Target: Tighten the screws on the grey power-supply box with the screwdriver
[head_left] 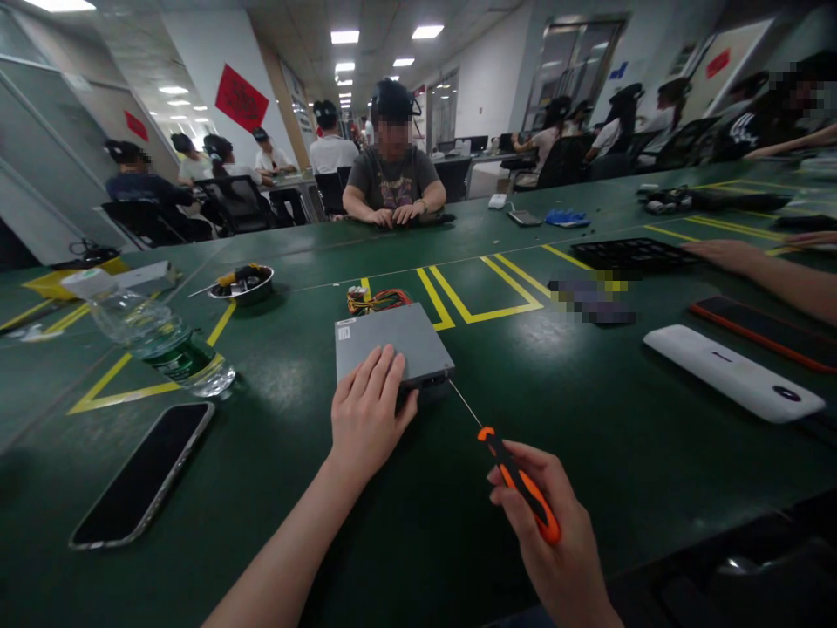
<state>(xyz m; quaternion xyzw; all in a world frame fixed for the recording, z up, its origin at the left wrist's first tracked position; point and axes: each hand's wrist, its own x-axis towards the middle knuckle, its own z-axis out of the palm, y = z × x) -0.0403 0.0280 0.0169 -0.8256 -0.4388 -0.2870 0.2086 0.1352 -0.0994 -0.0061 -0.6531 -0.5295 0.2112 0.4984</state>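
A grey metal computer power supply (385, 336) lies on the green table, with a bundle of coloured wires (379, 300) at its far side. My left hand (367, 401) grips its near left part, fingers flat on the top and thumb against the near side. In my right hand (549, 506) is a screwdriver (516, 480) with an orange and black handle, held between thumb and fingers. Its thin shaft points up and left, and the tip meets the near right corner of the power supply. Whether the tip sits in a screw is too small to tell.
To the left are a phone (144, 475), a tilted plastic bottle (163, 340) and a metal bowl (241, 286) of small parts. A white device (732, 371) and a black tray (631, 254) under another person's hand (732, 257) are at right. A person (396, 174) sits opposite.
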